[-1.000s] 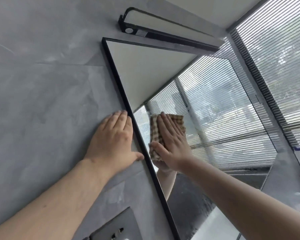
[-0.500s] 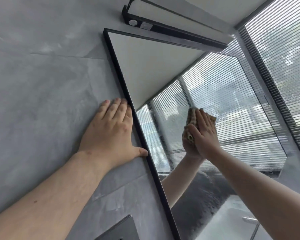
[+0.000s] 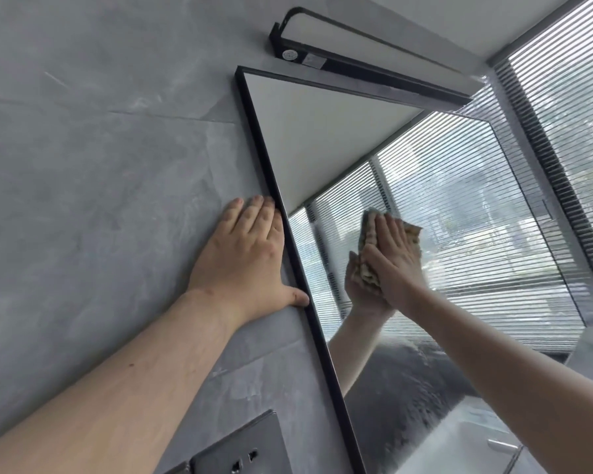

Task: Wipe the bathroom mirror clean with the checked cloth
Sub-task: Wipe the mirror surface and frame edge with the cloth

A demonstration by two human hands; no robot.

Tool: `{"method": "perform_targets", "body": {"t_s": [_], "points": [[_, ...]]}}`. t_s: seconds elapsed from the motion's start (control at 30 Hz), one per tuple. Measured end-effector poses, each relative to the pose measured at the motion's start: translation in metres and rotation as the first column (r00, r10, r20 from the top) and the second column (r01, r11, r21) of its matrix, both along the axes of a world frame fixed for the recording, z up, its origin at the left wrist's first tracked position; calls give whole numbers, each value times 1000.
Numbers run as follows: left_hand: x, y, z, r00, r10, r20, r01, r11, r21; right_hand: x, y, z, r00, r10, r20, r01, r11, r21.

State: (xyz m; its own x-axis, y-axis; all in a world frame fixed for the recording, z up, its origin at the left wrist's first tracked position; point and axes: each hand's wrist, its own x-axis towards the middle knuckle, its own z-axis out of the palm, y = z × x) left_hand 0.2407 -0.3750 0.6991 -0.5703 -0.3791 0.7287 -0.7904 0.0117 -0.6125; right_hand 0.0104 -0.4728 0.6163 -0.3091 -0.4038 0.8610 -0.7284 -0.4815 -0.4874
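A black-framed mirror (image 3: pixel 466 186) hangs on the grey wall and reflects ceiling and window blinds. My right hand (image 3: pixel 396 254) lies flat with straight fingers on the tan checked cloth (image 3: pixel 412 232), pressing it against the glass about a third of the way in from the mirror's left edge. Most of the cloth is hidden under that hand; its edges show above and left of the fingers. My left hand (image 3: pixel 245 258) rests flat on the wall beside the mirror's left frame, thumb touching the frame.
A black light bar (image 3: pixel 363 68) is mounted above the mirror. A grey wall socket (image 3: pixel 243 449) sits low on the wall, left of the frame. Real window blinds (image 3: pixel 572 107) fill the right side. The lower glass looks smeared with droplets.
My right hand slid the cloth rightward from near the mirror's left frame toward the middle, then held about the same place. My left hand stayed on the wall.
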Motion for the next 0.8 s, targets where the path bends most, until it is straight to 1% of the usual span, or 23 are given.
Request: {"method": "perform_targets", "body": {"t_s": [0.07, 0.13, 0.17, 0.2, 0.23, 0.3, 0.33, 0.37, 0.4, 0.47, 0.53, 0.63, 0.7, 0.73, 0.8], "points": [[0, 0, 0, 1000, -5, -6, 5, 1000, 7, 19, 13, 13, 988, 67, -138, -73, 996, -44], [0, 1, 0, 1000, -8, -11, 8, 1000, 11, 29, 26, 19, 959, 140, -246, -154, 987, -40], [0, 1, 0, 1000, -10, -11, 10, 1000, 11, 29, 32, 18, 948, 139, -286, -153, 988, -28], [0, 1, 1, 1000, -10, -11, 10, 1000, 13, 24, 34, 15, 942, 103, -318, -116, 993, -24], [0, 1, 1, 1000, -8, -10, 9, 1000, 17, 17, 34, 11, 938, 21, -345, -46, 997, -64], [0, 1, 1, 1000, -5, -7, 5, 1000, 17, 2, 31, 3, 907, -190, -377, 108, 968, -228], [1, 0, 1, 1000, -7, -8, 7, 1000, 15, -3, 29, 1, 891, -240, -385, 132, 949, -285], [1, 1, 0, 1000, -12, -11, 12, 1000, 12, -4, 28, 1, 881, -243, -406, 118, 944, -310], [1, 1, 0, 1000, -18, -12, 18, 1000, 11, -3, 26, 3, 881, -206, -426, 78, 951, -299], [1, 1, 0, 1000, -24, -12, 24, 1000, 9, 6, 28, 11, 918, -63, -393, -30, 974, -226], [1, 1, 0, 1000, -24, -13, 24, 1000, 7, 16, 26, 24, 956, 100, -277, -153, 972, -176], [1, 0, 0, 1000, -18, -10, 18, 1000, 6, 29, 24, 45, 946, 312, -92, -324, 930, -172], [1, 0, -1, 1000, -19, -10, 19, 1000, 2, 35, 26, 47, 932, 359, -45, -361, 920, -154], [2, 0, -1, 1000, -20, -12, 20, 1000, 3, 37, 28, 43, 937, 344, -59, -349, 928, -134], [1, 0, -1, 1000, -17, -13, 17, 1000, 1, 41, 33, 26, 953, 250, -172, -270, 957, -106]]}}
